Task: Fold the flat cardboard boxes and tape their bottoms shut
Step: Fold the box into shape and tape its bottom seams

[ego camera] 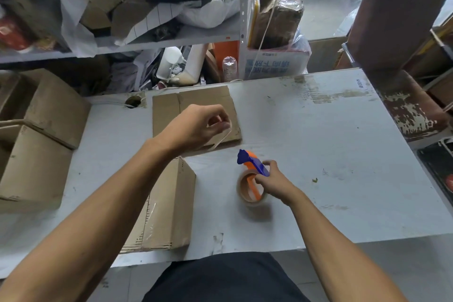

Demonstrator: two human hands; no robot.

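My left hand is hovering above the flat cardboard box, its fingers curled together and pinching the loose end of a clear tape strip that is trailing down toward the box's near edge. My right hand is gripping the tape dispenser, fingers wrapped round its blue and orange handle, with the roll of clear tape hanging under it just above the grey surface. I am counting one flat box lying at the middle back of the surface and one folded box standing near me, between my forearms, with clear tape running along its seam; my left forearm is hiding part of its top. Two more folded boxes are sitting at the left edge, the nearer one cut off by the frame and the farther one behind it. Whether the tape strip is touching the flat box is hard to make out. Beyond the surface, a metal shelf is holding bags and cardboard, crowded and blurred. A worn brown chair is standing at the far right corner.
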